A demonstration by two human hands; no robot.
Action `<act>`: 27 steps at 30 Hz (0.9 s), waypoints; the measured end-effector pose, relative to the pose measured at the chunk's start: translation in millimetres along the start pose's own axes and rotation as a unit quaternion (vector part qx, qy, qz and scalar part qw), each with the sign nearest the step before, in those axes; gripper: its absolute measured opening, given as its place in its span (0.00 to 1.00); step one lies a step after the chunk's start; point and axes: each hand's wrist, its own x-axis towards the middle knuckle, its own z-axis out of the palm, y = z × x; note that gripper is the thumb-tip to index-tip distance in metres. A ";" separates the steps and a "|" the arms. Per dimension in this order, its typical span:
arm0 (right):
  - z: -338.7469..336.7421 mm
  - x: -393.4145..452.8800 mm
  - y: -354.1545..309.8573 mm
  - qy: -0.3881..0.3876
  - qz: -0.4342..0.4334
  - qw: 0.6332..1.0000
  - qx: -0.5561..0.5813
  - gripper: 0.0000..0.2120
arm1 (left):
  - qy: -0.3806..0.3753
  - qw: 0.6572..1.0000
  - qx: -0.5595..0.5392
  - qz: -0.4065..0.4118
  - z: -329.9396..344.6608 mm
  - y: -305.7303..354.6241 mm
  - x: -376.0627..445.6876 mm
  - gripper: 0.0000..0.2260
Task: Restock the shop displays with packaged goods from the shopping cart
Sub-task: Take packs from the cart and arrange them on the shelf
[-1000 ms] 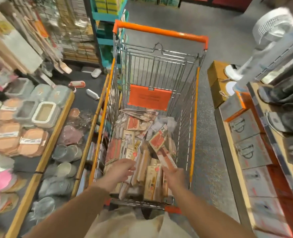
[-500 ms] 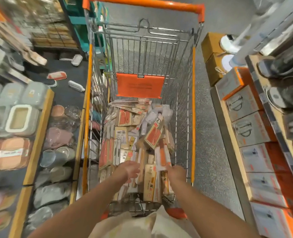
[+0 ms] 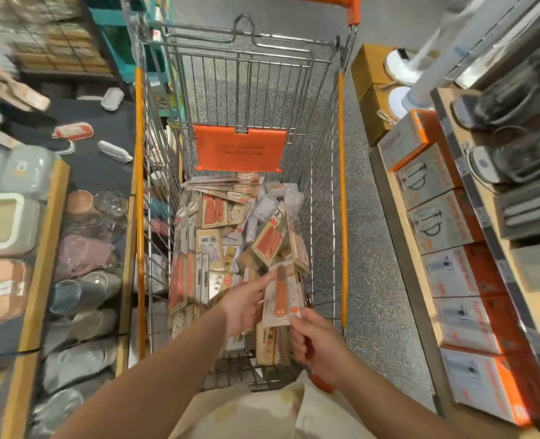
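Two hands worked over the near end of the shopping cart (image 3: 342, 191). The right hand (image 3: 317, 343) pinched the lower corner of one carded pack (image 3: 279, 296) with an orange-handled tool, raised just above the heap of packaged goods (image 3: 224, 245) ahead of both hands. The left hand (image 3: 243, 307) touched the pack's left edge, fingers fairly straight; we could not tell whether it gripped. We judged the lift would go best with both edges supported, card kept flat, clear of neighbouring packs. The pack's print was too blurred to read, the cart's handle cut off at top, and the target display unidentified.
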 end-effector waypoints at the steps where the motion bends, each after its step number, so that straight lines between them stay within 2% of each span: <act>1: 0.4 -0.6 -1.2 -0.009 0.002 1.000 -0.013 0.09 | 0.002 1.000 -0.001 -0.005 -0.6 -0.4 2.1 0.22; 3: -0.1 -0.2 -0.9 -0.036 0.009 0.997 -0.061 0.07 | 0.019 1.000 0.010 -0.021 -5.7 -3.0 5.3 0.24; 5: 2.4 -1.1 -1.3 -0.065 0.020 0.992 -0.111 0.06 | 0.045 0.998 0.035 -0.019 -10.8 -0.1 4.9 0.19; 7: 2.7 3.8 -3.1 -0.059 0.037 0.993 -0.094 0.13 | 0.081 0.994 0.079 0.003 -16.2 6.6 2.3 0.13; 10: -1.7 22.7 -12.7 0.032 0.015 0.999 -0.024 0.23 | 0.123 0.983 0.121 0.068 -34.5 21.7 0.5 0.06; 12: -5.2 44.2 -24.3 0.128 -0.014 0.989 -0.080 0.23 | 0.131 0.980 0.097 0.117 -48.8 27.7 -1.6 0.05; 15: -6.5 89.1 -44.7 0.197 -0.043 0.970 -0.136 0.22 | 0.126 0.972 0.103 0.166 -64.9 32.0 -5.6 0.07; 17: -2.7 122.3 -60.1 0.230 -0.051 0.955 -0.179 0.29 | 0.145 0.966 0.143 0.161 -70.4 31.8 -2.9 0.07; 19: -1.2 151.2 -71.3 0.266 -0.060 0.937 -0.218 0.29 | 0.183 0.958 0.166 0.145 -74.1 29.8 1.7 0.06; 21: -1.7 171.6 -75.9 0.288 -0.016 0.923 -0.256 0.31 | 0.210 0.955 0.164 0.127 -77.2 23.6 6.4 0.05; 23: -6.2 187.1 -71.6 0.282 0.041 0.914 -0.288 0.35 | 0.219 0.959 0.145 0.108 -81.1 17.8 9.5 0.09; 27: -10.8 208.5 -65.4 0.287 0.077 0.864 -0.406 0.40 | 0.236 0.960 0.116 0.090 -92.7 8.4 15.1 0.12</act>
